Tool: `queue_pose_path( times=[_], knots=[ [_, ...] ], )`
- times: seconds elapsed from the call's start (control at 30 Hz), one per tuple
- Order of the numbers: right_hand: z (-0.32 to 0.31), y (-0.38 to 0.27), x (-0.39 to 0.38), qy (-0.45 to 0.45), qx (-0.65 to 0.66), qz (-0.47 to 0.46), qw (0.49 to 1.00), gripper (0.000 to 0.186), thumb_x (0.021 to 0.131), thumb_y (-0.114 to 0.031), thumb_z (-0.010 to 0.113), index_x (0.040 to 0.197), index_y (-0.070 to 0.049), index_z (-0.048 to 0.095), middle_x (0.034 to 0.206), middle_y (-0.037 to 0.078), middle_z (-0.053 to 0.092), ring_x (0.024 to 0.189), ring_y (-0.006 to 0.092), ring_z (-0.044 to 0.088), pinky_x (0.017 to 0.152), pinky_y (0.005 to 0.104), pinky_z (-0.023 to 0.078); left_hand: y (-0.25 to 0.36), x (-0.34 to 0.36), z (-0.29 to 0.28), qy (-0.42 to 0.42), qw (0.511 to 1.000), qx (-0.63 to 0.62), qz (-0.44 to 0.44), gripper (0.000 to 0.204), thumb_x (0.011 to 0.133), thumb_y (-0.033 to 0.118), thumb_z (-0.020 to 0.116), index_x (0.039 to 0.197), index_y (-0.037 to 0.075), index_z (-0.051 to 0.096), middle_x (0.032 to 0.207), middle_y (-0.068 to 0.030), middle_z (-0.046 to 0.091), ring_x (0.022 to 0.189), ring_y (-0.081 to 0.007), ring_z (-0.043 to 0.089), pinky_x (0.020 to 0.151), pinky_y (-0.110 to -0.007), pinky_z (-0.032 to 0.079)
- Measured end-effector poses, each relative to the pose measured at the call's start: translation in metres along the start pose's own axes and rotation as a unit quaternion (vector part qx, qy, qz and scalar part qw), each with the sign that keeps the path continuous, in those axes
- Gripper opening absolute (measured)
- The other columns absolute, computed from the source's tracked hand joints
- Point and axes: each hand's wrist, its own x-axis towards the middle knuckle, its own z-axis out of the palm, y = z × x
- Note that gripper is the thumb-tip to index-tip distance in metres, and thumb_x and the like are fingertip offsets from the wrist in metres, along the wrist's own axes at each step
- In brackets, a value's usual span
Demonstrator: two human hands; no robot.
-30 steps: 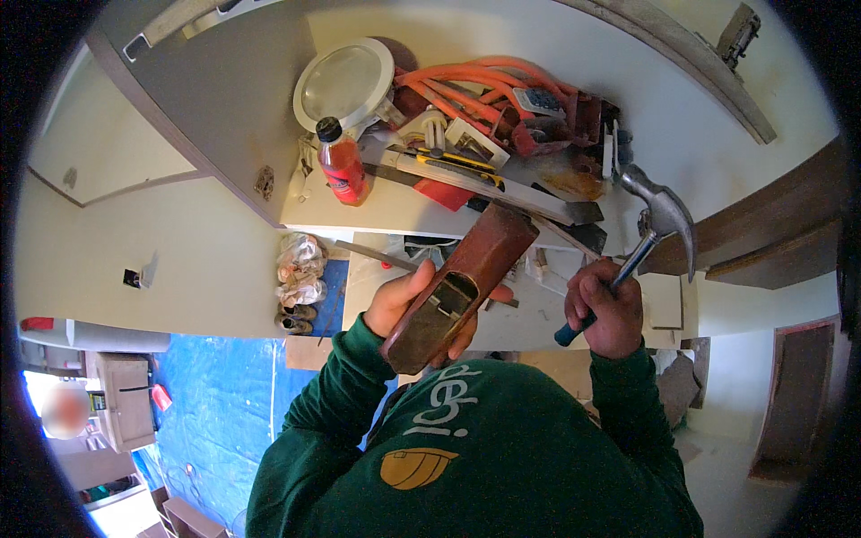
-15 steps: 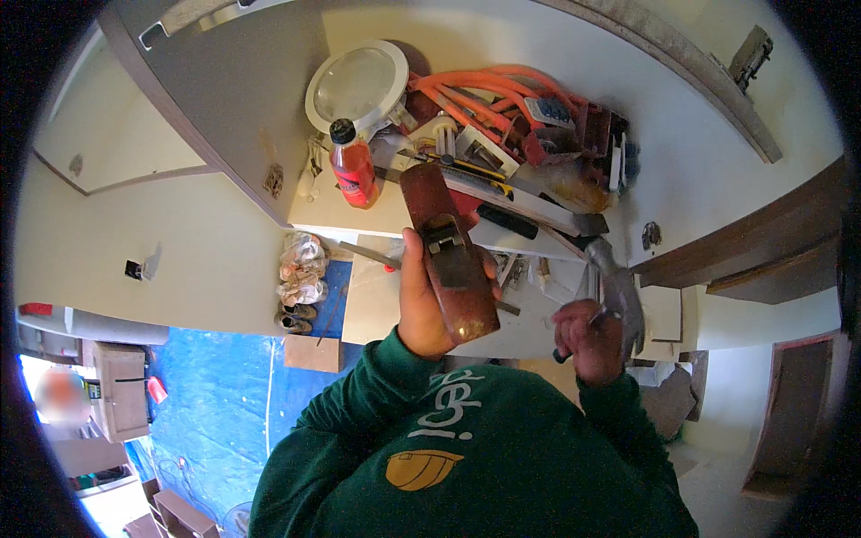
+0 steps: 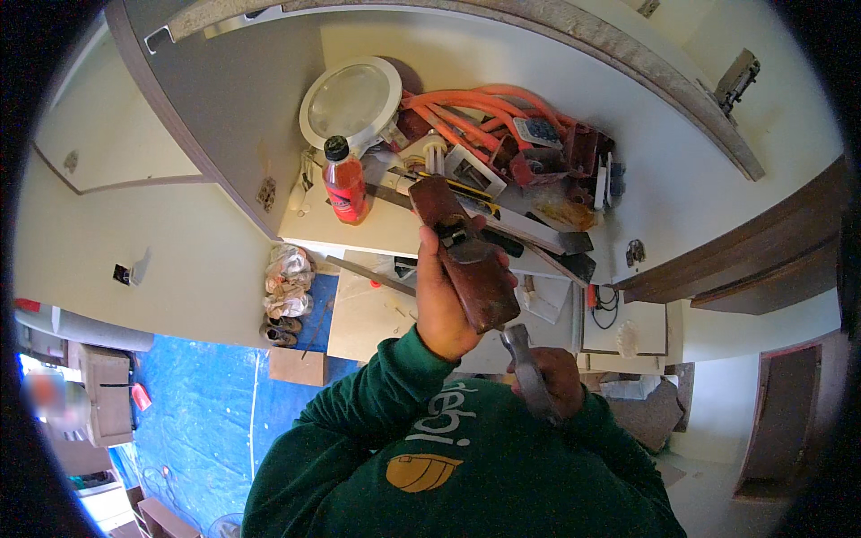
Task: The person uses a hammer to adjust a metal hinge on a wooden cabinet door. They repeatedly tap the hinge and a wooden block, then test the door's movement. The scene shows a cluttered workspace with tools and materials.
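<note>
Left hand (image 3: pixel 441 312) clamped round the brown plane (image 3: pixel 477 282), held tilted in front of the shelf (image 3: pixel 387 221). Right hand (image 3: pixel 560 377) closed on the hammer (image 3: pixel 531 375). Since the last frame, hammer has swung down and left; its head is now right by the plane's lower end, contact unclear. Plane little moved. Bottle (image 3: pixel 345 190) upright on shelf, as before.

The left hand (image 3: pixel 441 314) reaches out ahead, thumb (image 3: pixel 428 247) on one side, fingers (image 3: pixel 505 259) curled round the other. The right hand (image 3: pixel 563 375), nearer the chest (image 3: pixel 547 475), looks clenched, though partly hidden. Both arms (image 3: pixel 381 381) bend inward.
</note>
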Motion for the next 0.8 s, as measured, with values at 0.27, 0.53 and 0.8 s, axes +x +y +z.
queue_pose_path(
  times=[0.27,0.53,0.8],
  knots=[
    [0.015,0.033,-0.010,0.106,0.055,0.002,0.993,0.045,0.093,-0.045,0.055,0.089,-0.002,0.063,0.064,0.007,0.057,0.056,0.0176,0.056,0.053,0.0319,0.047,-0.014,-0.007,0.008,-0.053,0.991,0.076,0.098,0.063,0.095,0.061,0.037,0.128,0.009,0.047,0.109,-0.0169,0.060,0.097,-0.0276,0.061,0.083,-0.041,0.051],
    [-0.001,0.013,0.026,0.180,0.417,0.096,0.886,0.074,0.093,-0.060,0.048,0.130,0.004,0.051,0.085,0.010,0.070,0.042,0.0060,0.046,0.037,0.0213,0.034,-0.019,-0.009,-0.002,-0.214,0.831,0.373,0.352,0.073,0.084,0.029,0.072,0.137,0.008,0.028,0.138,-0.0212,0.044,0.130,-0.0289,0.044,0.107,-0.043,0.038],
    [-0.022,0.001,0.041,0.175,0.512,0.058,0.839,0.044,0.098,-0.046,0.048,0.101,-0.004,0.060,0.070,0.004,0.063,0.041,0.0084,0.047,0.037,0.0225,0.036,-0.038,-0.010,-0.017,-0.276,0.761,0.422,0.407,0.085,0.071,0.031,0.083,0.136,0.009,0.032,0.143,-0.0240,0.039,0.138,-0.0371,0.033,0.114,-0.049,0.027]
  ],
)
